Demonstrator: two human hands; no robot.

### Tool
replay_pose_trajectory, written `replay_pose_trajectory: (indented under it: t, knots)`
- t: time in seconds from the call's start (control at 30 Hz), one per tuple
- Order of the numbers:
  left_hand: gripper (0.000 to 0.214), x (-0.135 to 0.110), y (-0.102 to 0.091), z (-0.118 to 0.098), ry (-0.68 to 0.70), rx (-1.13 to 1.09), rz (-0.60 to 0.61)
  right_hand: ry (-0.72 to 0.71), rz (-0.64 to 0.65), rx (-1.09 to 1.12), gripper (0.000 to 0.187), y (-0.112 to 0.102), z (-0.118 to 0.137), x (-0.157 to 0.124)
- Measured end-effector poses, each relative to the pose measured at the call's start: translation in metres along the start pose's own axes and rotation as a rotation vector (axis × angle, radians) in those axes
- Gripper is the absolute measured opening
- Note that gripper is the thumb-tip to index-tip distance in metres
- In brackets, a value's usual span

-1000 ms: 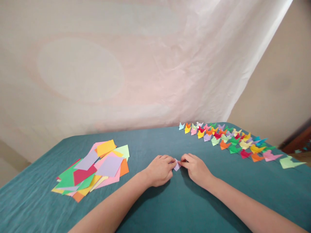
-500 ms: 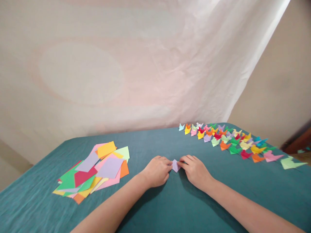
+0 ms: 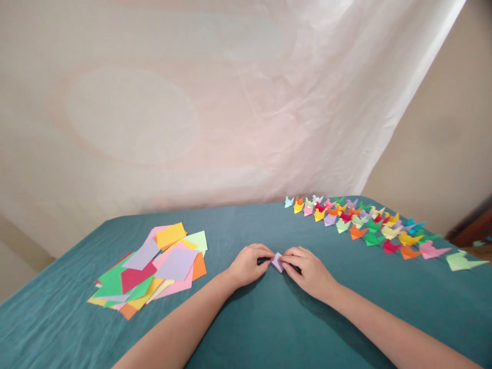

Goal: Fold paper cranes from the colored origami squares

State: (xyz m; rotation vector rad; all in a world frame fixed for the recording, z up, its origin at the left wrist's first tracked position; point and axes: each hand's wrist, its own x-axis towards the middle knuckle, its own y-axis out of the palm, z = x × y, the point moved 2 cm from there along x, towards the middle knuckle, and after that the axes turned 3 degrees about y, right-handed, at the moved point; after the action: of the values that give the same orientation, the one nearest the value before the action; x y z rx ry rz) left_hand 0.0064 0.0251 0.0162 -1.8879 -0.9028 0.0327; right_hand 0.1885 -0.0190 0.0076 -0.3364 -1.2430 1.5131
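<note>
A small folded piece of lilac origami paper (image 3: 277, 262) is between my two hands at the middle of the table. My left hand (image 3: 251, 264) pinches its left side, with thumb and fingertips closed on the edge. From the other side my right hand (image 3: 305, 270) grips its right edge between thumb and index finger. Fingertips cover part of both edges, so the exact fold is hard to make out.
Loose paper squares in many colours (image 3: 175, 264) lie in a heap on the left. Several rows of folded paper birds (image 3: 390, 231) stand on the right. A green cloth (image 3: 246, 338) covers the table, and a pale sheet (image 3: 230, 102) hangs behind it.
The lilac paper has turned slightly and now shows a folded lower edge. Both thumbs have moved away from the other fingers, opening gaps in my grip. The view has shifted slightly.
</note>
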Motion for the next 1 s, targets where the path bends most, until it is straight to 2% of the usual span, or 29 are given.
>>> replay_pose_trajectory:
  t: [0.17, 0.27, 0.33, 0.43, 0.63, 1.0]
  knots:
    - [0.025, -0.001, -0.002, 0.001, -0.034, 0.010, -0.001, -0.014, 0.137, 0.093, 0.027, -0.005, -0.003, 0.014]
    - [0.025, -0.002, -0.002, 0.001, -0.032, 0.012, -0.005, 0.028, 0.187, 0.209, 0.035, -0.001, -0.008, 0.022]
    - [0.025, -0.002, -0.002, 0.002, -0.032, 0.010, -0.005, 0.091, 0.166, 0.282, 0.042, 0.003, -0.013, 0.024]
    - [0.023, 0.000, -0.002, 0.002, -0.032, -0.006, -0.004, 0.156, 0.134, 0.339, 0.038, 0.009, -0.021, 0.024]
    - [0.022, 0.001, -0.002, 0.003, -0.038, -0.064, -0.031, 0.190, 0.113, 0.410, 0.021, 0.011, -0.022, 0.021]
    - [0.021, 0.000, 0.003, 0.007, -0.080, -0.099, -0.055, 0.259, -0.015, 0.410, 0.019, 0.019, -0.021, 0.020]
